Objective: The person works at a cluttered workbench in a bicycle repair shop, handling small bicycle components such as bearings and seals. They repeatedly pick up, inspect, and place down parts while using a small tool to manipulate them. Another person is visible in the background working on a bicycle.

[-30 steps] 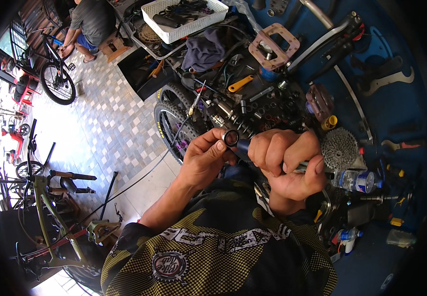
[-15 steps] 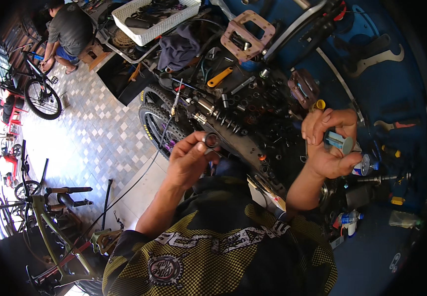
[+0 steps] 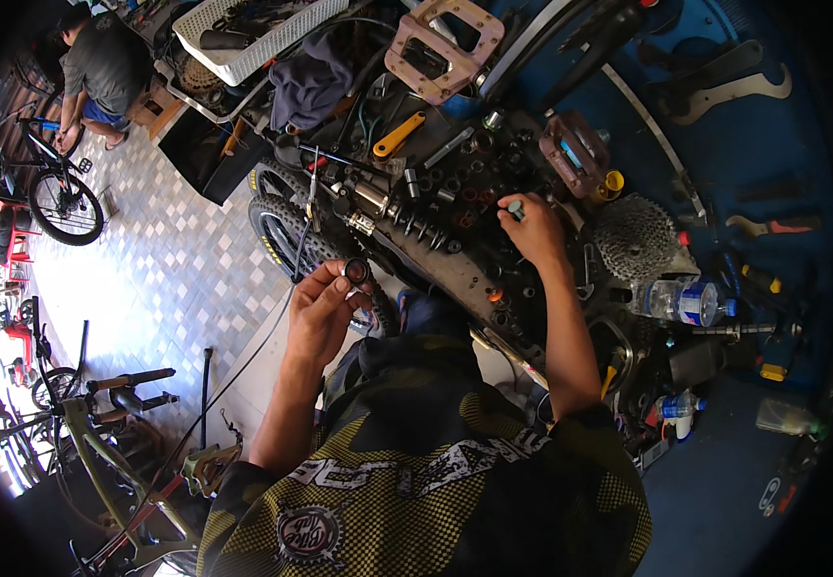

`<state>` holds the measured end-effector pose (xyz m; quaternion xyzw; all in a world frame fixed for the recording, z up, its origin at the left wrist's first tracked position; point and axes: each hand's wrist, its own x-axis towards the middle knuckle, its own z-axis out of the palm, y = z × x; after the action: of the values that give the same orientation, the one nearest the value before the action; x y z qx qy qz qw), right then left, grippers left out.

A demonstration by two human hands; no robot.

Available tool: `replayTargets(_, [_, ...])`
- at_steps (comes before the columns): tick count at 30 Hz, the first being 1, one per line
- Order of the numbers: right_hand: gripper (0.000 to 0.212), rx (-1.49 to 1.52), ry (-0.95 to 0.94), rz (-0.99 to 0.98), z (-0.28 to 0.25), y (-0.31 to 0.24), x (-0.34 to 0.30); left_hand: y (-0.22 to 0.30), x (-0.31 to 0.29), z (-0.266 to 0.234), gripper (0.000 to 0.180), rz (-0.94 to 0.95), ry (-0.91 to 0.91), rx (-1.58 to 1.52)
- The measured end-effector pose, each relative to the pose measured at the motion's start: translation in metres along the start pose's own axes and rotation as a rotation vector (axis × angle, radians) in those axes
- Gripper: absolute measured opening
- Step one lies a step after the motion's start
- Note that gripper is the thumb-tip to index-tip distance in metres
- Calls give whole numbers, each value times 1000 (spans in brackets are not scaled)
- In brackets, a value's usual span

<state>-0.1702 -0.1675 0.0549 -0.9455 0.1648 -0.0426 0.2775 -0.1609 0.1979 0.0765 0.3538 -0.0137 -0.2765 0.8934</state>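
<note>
My left hand (image 3: 318, 313) pinches a small dark ring (image 3: 356, 271) between thumb and fingers, its round opening showing. It is held up in front of the bench edge, near the bicycle tyres (image 3: 265, 216). Over the cluttered bench (image 3: 465, 274), my right hand (image 3: 540, 231) grips a small pale blue-green plug-like piece (image 3: 516, 208); its end pokes out past the fingertips, and the rest is hidden. Beneath and around that hand lie several small rings and dark parts (image 3: 450, 183). A coil-spring shock absorber (image 3: 416, 226) lies between the two hands.
Right of my right hand are a bicycle cassette (image 3: 636, 238), a clear bottle (image 3: 681, 300) and a yellow cap (image 3: 611, 183). Farther back are a pedal (image 3: 441, 46), a yellow-handled tool (image 3: 400, 135) and a white basket (image 3: 263, 43). A person (image 3: 104, 67) crouches by a bicycle at far left.
My right hand has moved left with the pale blue-green piece, from beside the bottle to above the small parts. My left hand, still holding the ring, appears slightly farther left; the view has shifted.
</note>
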Motion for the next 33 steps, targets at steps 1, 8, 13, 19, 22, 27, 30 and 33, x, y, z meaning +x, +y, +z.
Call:
replayTargets(1, [21, -47, -15, -13, 9, 5, 5, -2, -1, 0, 19, 0, 7, -6])
replayTargets(8, [42, -211, -84, 16, 41, -5, 27, -5, -5, -6, 17, -14, 46, -19])
replayTargets(13, [50, -229, -101, 96, 45, -17, 39, -3, -2, -15, 17, -6, 34, -12])
replayTargets(19, [48, -312, -143, 70, 57, -11, 56, 1, 0, -11, 17, -18, 33, -16])
replayTargets(22, [46, -274, -152, 86, 55, -8, 64, 3, 0, -11, 17, -13, 37, -16])
replayTargets(27, [45, -167, -190, 133, 37, 2, 83, 4, 0, -15, 18, -9, 46, -15])
replayTargets(30, [43, -145, -85, 79, 39, 16, 79, 6, 0, -14, 19, -17, 52, -12])
replayTargets(33, [40, -106, -34, 59, 36, 20, 72, 6, 2, -14, 18, -18, 51, -8])
